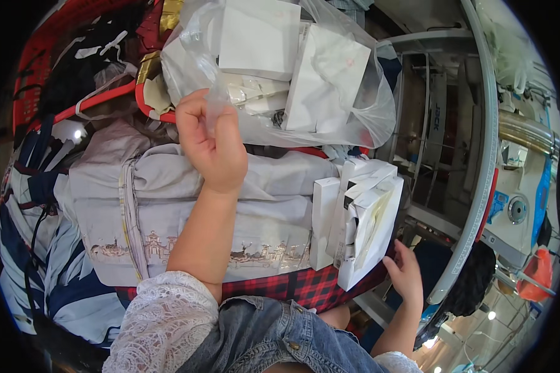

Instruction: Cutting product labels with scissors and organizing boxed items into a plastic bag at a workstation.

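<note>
My left hand [212, 140] pinches the near edge of a clear plastic bag [378, 119] between thumb and curled fingers. Inside the bag lie flat white boxes [261, 39] and some smaller wrapped pieces. On a bundle of light grey fabric [270, 219], printed with deer and buildings, stand several white boxes [371, 233]; the nearest has an opened side showing pale yellowish contents. My right hand [406, 272] is just right of these boxes, fingers apart, with nothing visible in it. Whether its fingertips touch the nearest box is hard to tell.
Red plastic baskets [107, 100] stand behind the fabric, the left one holding dark cloth. White-and-navy garments [70, 284] are heaped at left. Red-and-black checked cloth [280, 284] lies beneath the grey bundle. At right are a curved table edge [485, 154] with ruler markings and a sewing machine [517, 196].
</note>
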`<state>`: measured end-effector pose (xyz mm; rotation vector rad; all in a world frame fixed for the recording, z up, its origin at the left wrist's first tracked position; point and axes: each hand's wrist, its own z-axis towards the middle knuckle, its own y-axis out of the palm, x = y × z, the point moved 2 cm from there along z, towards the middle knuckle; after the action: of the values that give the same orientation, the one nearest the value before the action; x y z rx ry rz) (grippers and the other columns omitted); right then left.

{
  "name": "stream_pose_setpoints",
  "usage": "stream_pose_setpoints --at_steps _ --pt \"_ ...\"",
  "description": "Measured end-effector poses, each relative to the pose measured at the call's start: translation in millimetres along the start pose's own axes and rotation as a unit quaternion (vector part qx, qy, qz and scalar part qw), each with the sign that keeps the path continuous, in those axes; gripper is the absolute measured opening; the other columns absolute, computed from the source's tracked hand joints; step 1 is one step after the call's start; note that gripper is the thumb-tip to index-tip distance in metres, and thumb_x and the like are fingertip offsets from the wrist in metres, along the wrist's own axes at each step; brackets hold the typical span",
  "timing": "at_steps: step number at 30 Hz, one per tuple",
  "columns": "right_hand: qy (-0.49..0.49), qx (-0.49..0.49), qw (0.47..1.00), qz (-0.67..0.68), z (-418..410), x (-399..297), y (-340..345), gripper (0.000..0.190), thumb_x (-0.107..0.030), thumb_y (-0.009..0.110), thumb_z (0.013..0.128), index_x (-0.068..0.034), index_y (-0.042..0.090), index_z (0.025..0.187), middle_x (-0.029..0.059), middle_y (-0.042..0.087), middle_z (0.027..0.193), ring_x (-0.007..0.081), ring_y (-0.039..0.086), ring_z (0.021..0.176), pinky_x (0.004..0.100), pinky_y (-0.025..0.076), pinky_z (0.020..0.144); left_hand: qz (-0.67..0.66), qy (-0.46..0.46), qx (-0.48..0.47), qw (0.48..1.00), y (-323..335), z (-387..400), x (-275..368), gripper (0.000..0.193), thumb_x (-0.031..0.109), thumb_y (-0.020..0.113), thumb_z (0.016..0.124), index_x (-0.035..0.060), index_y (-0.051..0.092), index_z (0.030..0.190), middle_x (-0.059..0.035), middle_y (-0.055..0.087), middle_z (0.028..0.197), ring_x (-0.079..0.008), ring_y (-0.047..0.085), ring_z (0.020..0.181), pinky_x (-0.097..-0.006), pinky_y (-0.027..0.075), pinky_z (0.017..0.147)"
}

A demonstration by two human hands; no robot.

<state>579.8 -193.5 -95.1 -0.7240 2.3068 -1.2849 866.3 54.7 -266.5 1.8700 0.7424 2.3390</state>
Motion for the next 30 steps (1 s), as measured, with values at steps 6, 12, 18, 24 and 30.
stream_pose_setpoints --at_steps 6,12,18,24,30 --pt "-0.276 0.074 0.955 0.086 62.9 -149.3 -23.9 0.034 0.002 0.054 0.086 -0.001 0.054 0.120 0.0084 0.059 0.111 0.0160 0.057 0.103 0.0280 0.044 0.090 -0.007 -0.021 -0.004 1.000 -11.2 0.1 2.3 0.016 -0.005 0.051 0.078 0.0014 0.042 0.090 -0.0106 0.049 0.099 -0.0119 0.043 0.080 -0.0240 0.039 0.076" --pt "-0.517 0.004 0.850 -0.095 194.3 -297.5 23.0 0.038 -0.004 0.058 0.079 -0.003 0.051 0.117 0.0167 0.052 0.117 0.0325 0.050 0.111 0.0379 0.041 0.093 -0.025 0.001 -0.019 1.000 -1.2 4.4 1.5 0.018 -0.010 0.047 0.073 0.0015 0.039 0.084 -0.0104 0.049 0.093 -0.0124 0.042 0.077 -0.0231 0.038 0.073" --pt "-0.522 0.238 0.785 -0.232 252.6 -315.8 44.2 0.066 -0.027 0.079 0.065 -0.006 0.048 0.120 0.0129 0.051 0.119 0.0351 0.048 0.111 0.0429 0.041 0.092 -0.049 -0.054 -0.022 0.997 -2.1 1.0 -3.6 0.018 -0.011 0.048 0.070 0.0015 0.040 0.081 -0.0111 0.050 0.089 -0.0145 0.044 0.078 -0.0237 0.038 0.074" --pt "-0.463 0.280 0.802 -0.252 272.4 -299.5 41.6 0.084 -0.031 0.077 0.061 -0.007 0.040 0.133 0.0179 0.047 0.125 0.0346 0.045 0.117 0.0415 0.040 0.097 -0.033 -0.039 -0.028 0.998 -1.2 -1.3 -4.4 0.018 -0.010 0.050 0.070 0.0014 0.041 0.082 -0.0113 0.050 0.087 -0.0159 0.045 0.076 -0.0248 0.038 0.073" --pt "-0.400 0.123 0.893 -0.167 267.2 -289.5 14.0 0.076 -0.025 0.069 0.062 -0.008 0.042 0.131 0.0218 0.044 0.127 0.0354 0.045 0.115 0.0380 0.041 0.095 -0.013 -0.011 -0.043 0.999 -0.3 1.2 -2.6 0.018 -0.009 0.051 0.071 0.0016 0.042 0.082 -0.0099 0.051 0.085 -0.0165 0.046 0.074 -0.0250 0.039 0.071"
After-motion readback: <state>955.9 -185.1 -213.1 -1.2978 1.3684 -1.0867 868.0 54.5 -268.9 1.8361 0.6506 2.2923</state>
